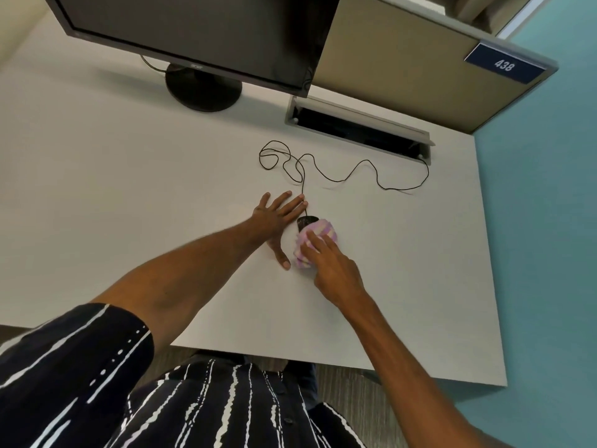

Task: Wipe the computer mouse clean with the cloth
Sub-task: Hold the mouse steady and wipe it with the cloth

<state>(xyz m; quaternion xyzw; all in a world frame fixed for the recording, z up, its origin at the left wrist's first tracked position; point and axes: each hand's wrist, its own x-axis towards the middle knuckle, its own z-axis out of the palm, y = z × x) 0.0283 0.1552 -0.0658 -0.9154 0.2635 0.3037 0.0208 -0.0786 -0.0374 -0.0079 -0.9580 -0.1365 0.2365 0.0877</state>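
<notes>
Under the cloth (315, 242), most of the mouse (305, 222) is hidden.

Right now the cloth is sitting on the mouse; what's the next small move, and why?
Probably slide the right hand forward, dragging the cloth over the mouse. Only its black front end, nearest the cable, shows uncovered, so that part looks unwiped. The left hand lies flat on the desk alongside and can steady it.
</notes>
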